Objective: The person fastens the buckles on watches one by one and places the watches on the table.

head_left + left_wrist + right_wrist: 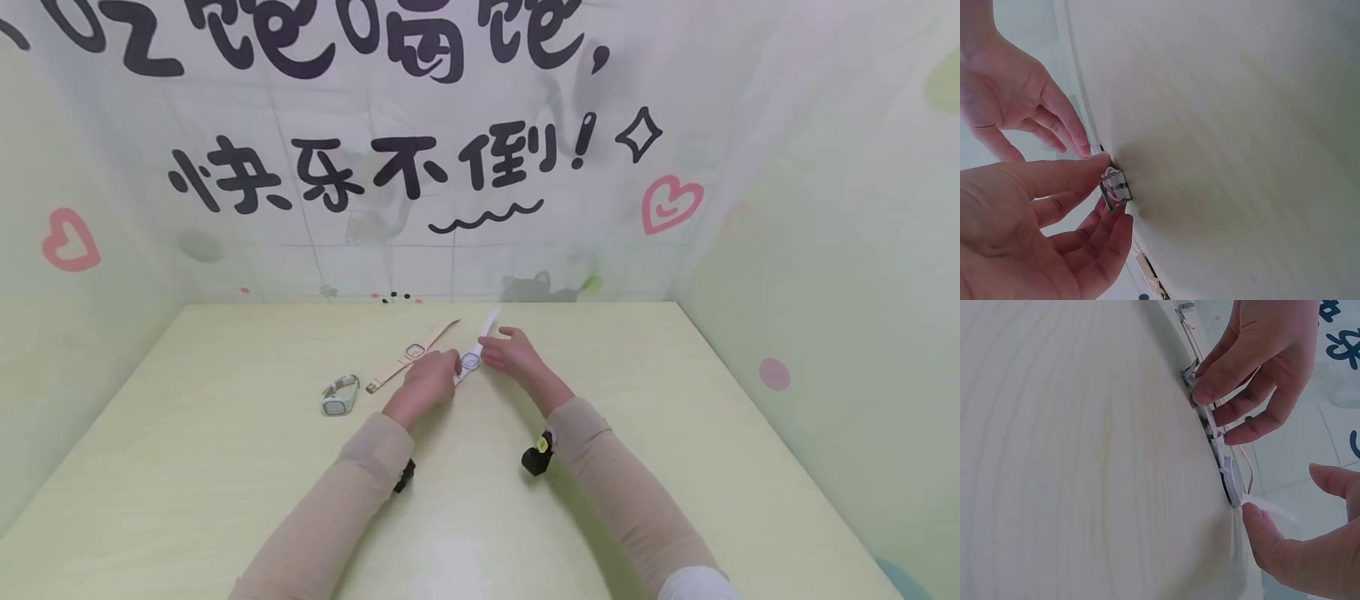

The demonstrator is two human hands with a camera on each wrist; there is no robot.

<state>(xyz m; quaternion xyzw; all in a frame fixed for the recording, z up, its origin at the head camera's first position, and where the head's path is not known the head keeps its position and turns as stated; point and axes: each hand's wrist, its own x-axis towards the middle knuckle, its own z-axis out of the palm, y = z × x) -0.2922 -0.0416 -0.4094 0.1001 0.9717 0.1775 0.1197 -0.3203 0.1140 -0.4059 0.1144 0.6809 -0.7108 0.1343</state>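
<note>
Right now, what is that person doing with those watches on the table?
A person is working on a white watch lying on the pale green table. The left hand pinches its buckle end, and the right hand holds the other strap by the face. A beige watch lies flat just behind, and a small pale blue watch sits apart to the left, untouched.

A beige watch (411,353) and a buckled pale-blue watch (339,395) lie on the table (225,467).

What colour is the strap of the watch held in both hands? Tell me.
White; the watch strap shows best in the head view, held between the left hand and right hand.
</note>
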